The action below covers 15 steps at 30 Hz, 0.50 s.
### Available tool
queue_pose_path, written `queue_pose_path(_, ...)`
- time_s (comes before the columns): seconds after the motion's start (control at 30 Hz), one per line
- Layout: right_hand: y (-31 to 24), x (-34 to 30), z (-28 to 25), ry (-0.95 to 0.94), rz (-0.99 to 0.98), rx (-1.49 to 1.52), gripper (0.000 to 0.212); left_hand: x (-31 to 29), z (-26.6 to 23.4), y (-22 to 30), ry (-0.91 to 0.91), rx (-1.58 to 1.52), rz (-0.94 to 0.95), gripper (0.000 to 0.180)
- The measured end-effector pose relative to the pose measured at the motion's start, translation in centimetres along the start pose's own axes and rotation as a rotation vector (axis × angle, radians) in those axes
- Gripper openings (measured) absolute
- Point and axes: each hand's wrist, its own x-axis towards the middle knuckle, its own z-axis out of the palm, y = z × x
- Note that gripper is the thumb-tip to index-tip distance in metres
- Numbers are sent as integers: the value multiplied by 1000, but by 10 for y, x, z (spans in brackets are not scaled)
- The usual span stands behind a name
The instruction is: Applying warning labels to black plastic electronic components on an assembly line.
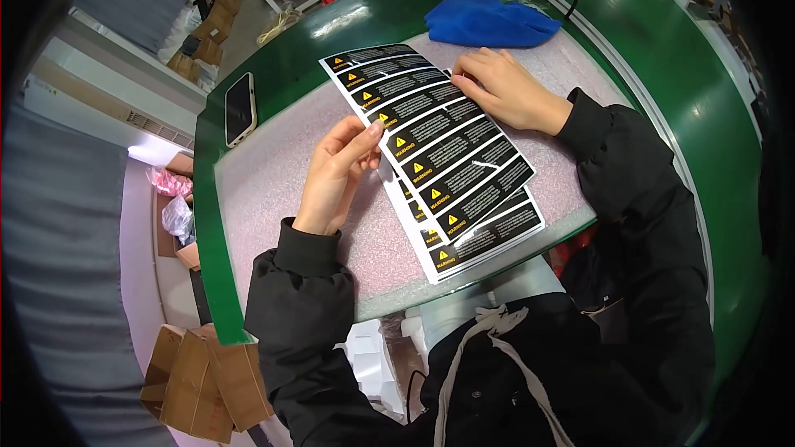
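A blue cloth (490, 20) and a phone (239, 108) lie on the green table (364, 16).

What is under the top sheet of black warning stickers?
Under the top sticker sheet lies another sticker sheet, its lower labels showing; the rest is covered. Below is a pink foam mat. How many sheets are stacked cannot be told.

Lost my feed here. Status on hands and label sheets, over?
Left hand pinching left edge of top label sheet. Right hand pressing its far edge. More sheets stacked beneath on foam pad. Blue cloth, phone lie apart.
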Motion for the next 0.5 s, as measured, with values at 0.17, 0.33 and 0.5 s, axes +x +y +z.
queue_pose_path(0.17,2,0,2,27,-28,-4,24,0,-1,0,-13,5,-1,14)
queue_pose_path(0.33,3,-1,4,67,-57,-18,24,0,-1,0,-30,-5,2,14)
queue_pose_path(0.5,5,-1,5,47,-59,-29,24,-1,-1,1,-30,-4,-11,14)
